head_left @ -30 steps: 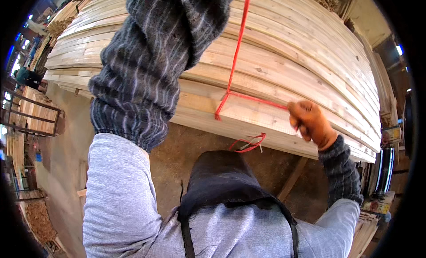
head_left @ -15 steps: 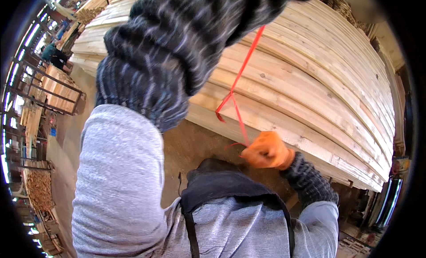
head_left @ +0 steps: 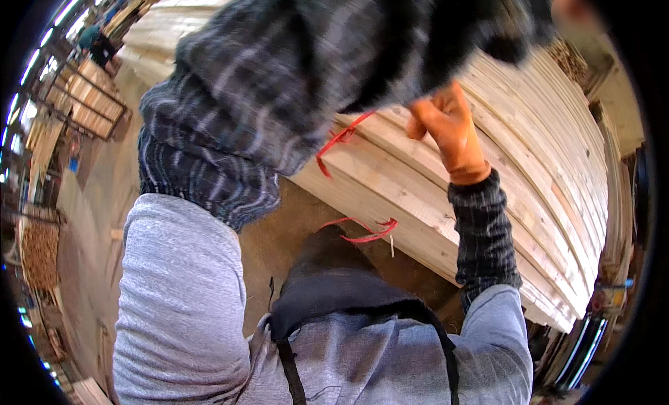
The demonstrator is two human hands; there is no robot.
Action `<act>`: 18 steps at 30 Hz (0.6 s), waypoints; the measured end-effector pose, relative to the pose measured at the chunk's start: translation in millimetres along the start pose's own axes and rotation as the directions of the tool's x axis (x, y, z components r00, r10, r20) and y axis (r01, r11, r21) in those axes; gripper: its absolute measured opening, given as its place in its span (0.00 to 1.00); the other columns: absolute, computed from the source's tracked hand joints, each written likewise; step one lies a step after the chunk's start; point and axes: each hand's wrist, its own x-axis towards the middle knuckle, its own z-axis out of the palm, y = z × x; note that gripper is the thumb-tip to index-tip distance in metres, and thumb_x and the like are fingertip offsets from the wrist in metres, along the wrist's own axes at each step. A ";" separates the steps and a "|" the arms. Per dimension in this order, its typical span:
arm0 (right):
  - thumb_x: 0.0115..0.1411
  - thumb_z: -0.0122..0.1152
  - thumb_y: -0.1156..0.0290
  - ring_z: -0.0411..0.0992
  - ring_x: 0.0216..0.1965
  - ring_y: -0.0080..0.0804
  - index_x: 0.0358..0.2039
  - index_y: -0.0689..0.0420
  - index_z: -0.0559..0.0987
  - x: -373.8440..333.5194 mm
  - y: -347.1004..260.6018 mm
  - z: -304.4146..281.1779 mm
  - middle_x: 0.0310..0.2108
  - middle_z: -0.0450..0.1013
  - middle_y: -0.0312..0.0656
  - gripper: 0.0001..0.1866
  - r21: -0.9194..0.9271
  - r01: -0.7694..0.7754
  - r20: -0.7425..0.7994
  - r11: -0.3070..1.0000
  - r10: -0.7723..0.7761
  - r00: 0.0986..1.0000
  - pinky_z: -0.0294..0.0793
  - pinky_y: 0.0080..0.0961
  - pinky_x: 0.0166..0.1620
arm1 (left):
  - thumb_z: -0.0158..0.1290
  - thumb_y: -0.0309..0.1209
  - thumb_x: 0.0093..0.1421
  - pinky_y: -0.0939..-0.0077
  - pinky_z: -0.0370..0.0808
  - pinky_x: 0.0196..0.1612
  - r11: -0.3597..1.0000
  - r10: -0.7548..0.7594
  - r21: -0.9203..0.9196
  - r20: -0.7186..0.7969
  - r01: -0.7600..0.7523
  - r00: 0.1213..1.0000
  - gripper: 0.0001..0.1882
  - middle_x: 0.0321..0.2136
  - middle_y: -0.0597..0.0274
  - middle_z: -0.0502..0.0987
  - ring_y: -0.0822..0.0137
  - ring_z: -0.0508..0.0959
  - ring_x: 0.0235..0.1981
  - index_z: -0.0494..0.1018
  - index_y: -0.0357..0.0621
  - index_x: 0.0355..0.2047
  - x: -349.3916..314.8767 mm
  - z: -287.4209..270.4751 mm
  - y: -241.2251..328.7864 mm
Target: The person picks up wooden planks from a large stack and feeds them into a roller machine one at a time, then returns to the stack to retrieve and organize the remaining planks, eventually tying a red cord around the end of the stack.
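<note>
While my right hand (head_left: 449, 130) in its orange glove pinches the red string (head_left: 341, 139) at mid-frame, over the stacked planks (head_left: 529, 161), I think I'm tying. My left hand is hidden; I cannot tell its grip. Next needs a firm pull.

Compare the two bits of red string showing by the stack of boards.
The upper red string comes out from behind the dark knitted sleeve, lying against the board stack. The lower red string hangs at the stack's bottom edge, looped and loose, apart from both hands. The upper looks nearly straight. Both are thin and red.
</note>
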 end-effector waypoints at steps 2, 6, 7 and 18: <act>0.73 0.53 0.51 0.72 0.19 0.25 0.47 0.62 0.83 7.6 -17.3 8.0 0.27 0.80 0.41 0.24 0.120 -0.068 0.154 0.990 0.049 0.987 0.70 0.22 0.27 | 0.64 0.50 0.59 0.64 0.76 0.37 0.997 0.062 -0.044 -0.032 -0.063 0.998 0.20 0.24 0.60 0.78 0.61 0.78 0.30 0.82 0.49 0.41 -13.7 6.1 41.3; 0.74 0.46 0.43 0.78 0.30 0.28 0.49 0.61 0.82 2.1 34.6 -84.1 0.42 0.83 0.47 0.32 0.526 -0.390 0.082 0.756 0.411 0.908 0.77 0.26 0.34 | 0.65 0.52 0.58 0.63 0.77 0.38 0.980 0.138 -0.123 -0.160 -0.158 0.977 0.21 0.24 0.58 0.80 0.60 0.80 0.30 0.82 0.50 0.40 -40.8 59.3 66.7; 0.74 0.46 0.42 0.79 0.34 0.29 0.50 0.60 0.82 -8.4 47.2 -117.5 0.47 0.82 0.49 0.32 0.587 -0.389 0.044 0.710 0.452 0.891 0.79 0.26 0.37 | 0.65 0.52 0.57 0.62 0.77 0.38 0.988 0.122 -0.066 -0.204 -0.138 0.971 0.21 0.24 0.57 0.80 0.59 0.80 0.31 0.83 0.50 0.40 -58.1 79.0 53.8; 0.64 0.65 0.59 0.80 0.46 0.33 0.69 0.59 0.67 -58.8 -33.6 -76.7 0.66 0.70 0.48 0.36 0.186 -0.160 0.375 0.969 0.081 0.923 0.80 0.30 0.47 | 0.60 0.38 0.60 0.62 0.76 0.49 0.932 -0.073 0.345 -0.129 0.114 0.989 0.10 0.36 0.58 0.82 0.57 0.80 0.39 0.84 0.45 0.32 -192.0 197.9 -15.4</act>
